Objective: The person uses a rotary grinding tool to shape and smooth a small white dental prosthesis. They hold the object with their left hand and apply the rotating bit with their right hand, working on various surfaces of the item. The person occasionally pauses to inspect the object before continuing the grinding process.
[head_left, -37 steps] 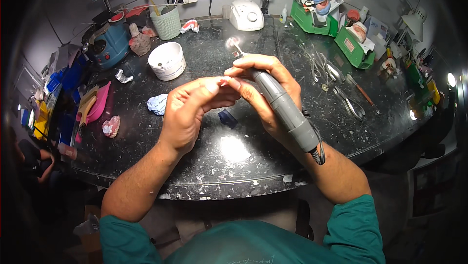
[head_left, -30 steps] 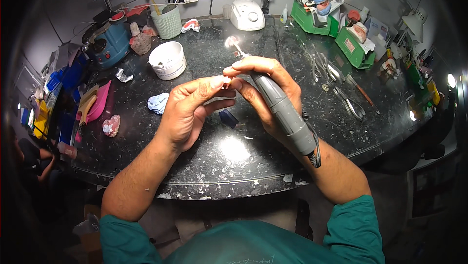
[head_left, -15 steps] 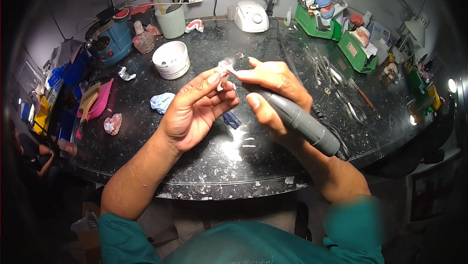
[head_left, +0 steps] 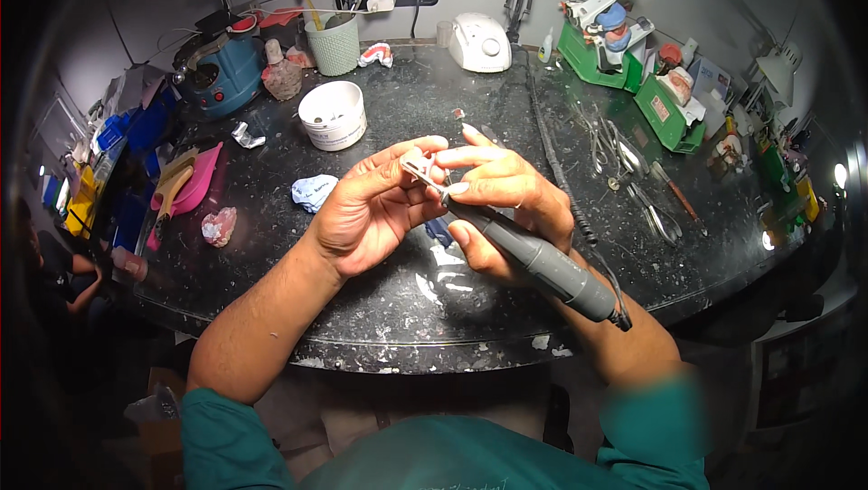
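Observation:
Over the middle of the bench, my left hand (head_left: 371,210) is closed, pinching a small pink-and-white denture-like piece (head_left: 418,168) between thumb and fingers. Much of that piece is covered by the fingertips, so its exact shape cannot be made out. My right hand (head_left: 520,196) wraps round a dark grey rotary handpiece (head_left: 556,275), gripped like a pen. Its thin tip meets the piece or lies very near it, and a coiled black cord (head_left: 579,219) runs behind. Both hands are close together, fingertips almost touching.
A white tub (head_left: 332,119) and a crumpled blue-white wad (head_left: 313,192) lie left of my hands. Metal hand tools (head_left: 646,205) lie right, near green trays (head_left: 665,119). A white control unit (head_left: 480,45) stands behind, a blue machine (head_left: 217,74) at the far left.
Both hands have come slightly nearer to me, and the small piece has been turned between the left fingers. The handpiece's rear end has dropped lower. The whitish blur around the piece is gone.

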The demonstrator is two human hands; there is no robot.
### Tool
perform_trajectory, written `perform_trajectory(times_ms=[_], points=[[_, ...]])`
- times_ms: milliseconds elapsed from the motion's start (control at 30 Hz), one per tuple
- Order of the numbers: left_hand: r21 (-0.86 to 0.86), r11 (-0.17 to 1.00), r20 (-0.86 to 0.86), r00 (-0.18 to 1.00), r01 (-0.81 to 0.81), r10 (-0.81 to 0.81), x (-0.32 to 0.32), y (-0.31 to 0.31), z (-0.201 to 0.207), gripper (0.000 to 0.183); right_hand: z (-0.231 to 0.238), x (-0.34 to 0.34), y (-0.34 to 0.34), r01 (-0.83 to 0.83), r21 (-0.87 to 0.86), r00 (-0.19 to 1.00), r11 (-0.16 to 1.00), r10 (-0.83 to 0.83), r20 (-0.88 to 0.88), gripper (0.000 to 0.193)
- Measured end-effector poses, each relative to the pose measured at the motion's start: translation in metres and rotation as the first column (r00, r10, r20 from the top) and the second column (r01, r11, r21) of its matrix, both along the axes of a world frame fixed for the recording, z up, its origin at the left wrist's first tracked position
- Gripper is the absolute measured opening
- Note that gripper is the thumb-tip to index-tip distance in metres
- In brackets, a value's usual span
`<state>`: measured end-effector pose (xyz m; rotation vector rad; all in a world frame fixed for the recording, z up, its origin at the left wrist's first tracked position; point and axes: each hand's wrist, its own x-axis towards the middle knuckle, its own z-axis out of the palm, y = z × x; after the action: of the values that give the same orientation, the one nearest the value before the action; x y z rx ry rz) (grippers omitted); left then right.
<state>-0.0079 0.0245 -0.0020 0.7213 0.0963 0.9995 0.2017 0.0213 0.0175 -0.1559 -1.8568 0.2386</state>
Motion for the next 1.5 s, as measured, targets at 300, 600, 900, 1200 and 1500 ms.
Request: perform_trajectory(times_ms=[300, 600, 900, 1200, 1500], points=[[0.002, 0.999, -0.073, 0.997, 0.033, -0.033, -0.004, 0.003, 0.006, 0.038, -0.002, 0.002, 0.001, -0.025, -0.002, 0.999, 1.0, 0.025, 0.031, 0.033], [0.066, 0.997, -0.125, 0.992, 0.042, -0.034, -0.008, 0.005, 0.012, 0.036, 0.003, 0.002, -0.002, -0.075, -0.088, 0.997, 0.993, 0.077, 0.021, 0.036], [0.149, 0.988, -0.208, 0.978, 0.03, 0.002, -0.013, 0.011, 0.011, 0.033, 0.002, -0.001, -0.005, -0.092, -0.085, 0.995, 0.992, 0.094, 0.016, 0.034], [0.152, 0.988, -0.232, 0.972, -0.003, 0.038, -0.016, 0.011, 0.014, 0.031, 0.002, -0.004, -0.005, -0.091, -0.091, 0.995, 0.992, 0.094, 0.024, 0.035], [0.211, 0.939, -0.236, 0.918, -0.272, 0.319, -0.002, 0.002, 0.021, 0.036, -0.008, 0.0, -0.002, 0.005, -0.26, 0.976, 0.966, -0.062, -0.211, 0.032]])
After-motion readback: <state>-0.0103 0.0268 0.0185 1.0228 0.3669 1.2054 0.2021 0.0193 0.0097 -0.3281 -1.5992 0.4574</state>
